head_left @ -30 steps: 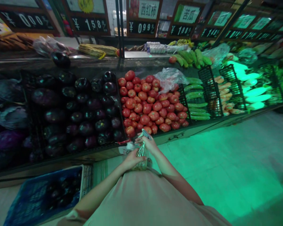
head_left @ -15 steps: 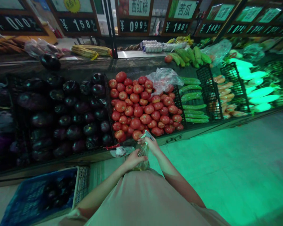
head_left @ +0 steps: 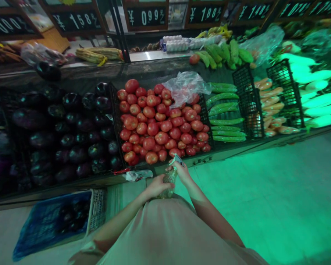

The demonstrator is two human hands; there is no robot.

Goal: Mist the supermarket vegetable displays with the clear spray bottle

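Observation:
Close against my shirt, a clear plastic bag (head_left: pixel 170 179) is held between both hands. My left hand (head_left: pixel 157 186) is closed around the bag's body, thumb across its front. My right hand (head_left: pixel 182 173) pinches the gathered neck at the top, where a pale, dark-marked piece like a label (head_left: pixel 177 159) sticks up. Something greenish shows inside the bag's lower part, but I cannot make out what. Just beyond my hands lies a heap of red tomatoes (head_left: pixel 160 127) in a black crate. A crumpled clear bag (head_left: pixel 185 88) rests on the tomatoes.
Eggplants (head_left: pixel 77 138) fill the crates to the left; wrapped cucumbers (head_left: pixel 227 123), carrots (head_left: pixel 273 110) and white radishes (head_left: pixel 320 95) lie to the right. A plastic packet (head_left: pixel 138 175) sits on the shelf edge. On the floor stands a blue-lined basket (head_left: pixel 41 224). Price signs (head_left: pixel 146 16) hang above.
My view has tipped downward and shifted slightly, so the price signs sit higher in the picture. Both hands keep the same hold on the bag.

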